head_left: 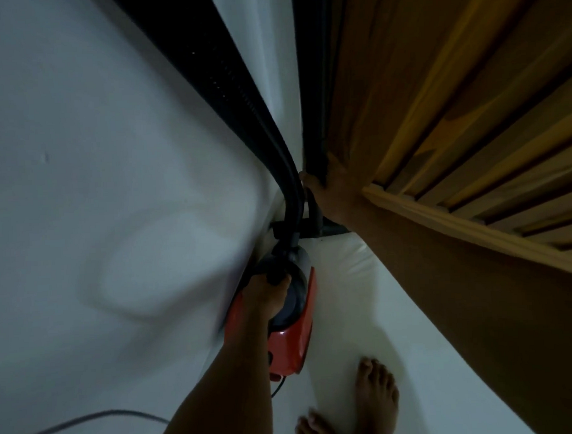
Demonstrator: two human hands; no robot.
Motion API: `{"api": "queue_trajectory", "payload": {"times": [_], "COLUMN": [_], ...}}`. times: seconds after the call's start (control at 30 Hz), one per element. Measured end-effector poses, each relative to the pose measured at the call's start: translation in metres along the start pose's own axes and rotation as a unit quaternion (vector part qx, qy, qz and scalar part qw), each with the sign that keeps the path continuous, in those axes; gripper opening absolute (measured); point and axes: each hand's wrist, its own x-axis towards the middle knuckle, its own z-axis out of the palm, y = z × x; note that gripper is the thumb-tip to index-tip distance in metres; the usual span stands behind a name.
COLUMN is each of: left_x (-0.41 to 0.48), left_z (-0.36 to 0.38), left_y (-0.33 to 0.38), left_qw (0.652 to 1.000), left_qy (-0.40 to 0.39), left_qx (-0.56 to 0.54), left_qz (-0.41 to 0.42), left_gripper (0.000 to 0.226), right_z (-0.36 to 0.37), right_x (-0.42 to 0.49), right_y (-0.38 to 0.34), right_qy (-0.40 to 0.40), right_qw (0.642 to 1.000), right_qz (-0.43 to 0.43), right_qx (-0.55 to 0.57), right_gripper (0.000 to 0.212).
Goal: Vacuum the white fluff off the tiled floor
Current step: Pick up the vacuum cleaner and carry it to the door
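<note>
The left hand had its fingers curled round the red vacuum; the right hand gripped a black frame.

Vacuum: red-orange body with a dark grey top, lying lengthwise just left of the slatted bed frame, with a black tube leaving its far end. Tiled floor: white, glossy, below the bed frame.

Wooden slats slanting across the upper right, fronted by a pale wooden rail. At left, a broad white surface, faintly creased, bordered by a black mesh band running down toward centre. Between band and slats, a dark post, upright.
</note>
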Motion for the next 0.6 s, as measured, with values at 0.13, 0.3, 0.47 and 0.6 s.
{"api": "queue_trajectory", "payload": {"times": [0.13,0.3,0.47,0.6], "left_x": [-0.003,-0.004,-0.003,-0.005], "left_z": [0.000,0.000,-0.002,-0.002], "left_y": [-0.011,-0.015,-0.020,-0.027], "left_qw": [1.000,0.999,0.999,1.000], "left_qy": [-0.007,-0.009,-0.014,-0.016], "left_qx": [-0.021,-0.030,-0.031,-0.013], "left_qz": [-0.015,-0.008,-0.013,-0.018], "left_gripper": [0.040,0.039,0.037,0.043], "right_z": [-0.009,-0.007,0.000,-0.004], "right_x": [-0.006,-0.006,-0.004,-0.002], "right_y": [-0.015,-0.021,-0.026,-0.029], "right_qy": [0.045,0.061,0.046,0.053], "right_qw": [0.999,0.998,0.998,0.998], "right_qz": [-0.005,0.002,0.039,0.034], "right_qx": [0.018,0.002,-0.013,0.011], "right_gripper": [0.060,0.060,0.071,0.067]}}
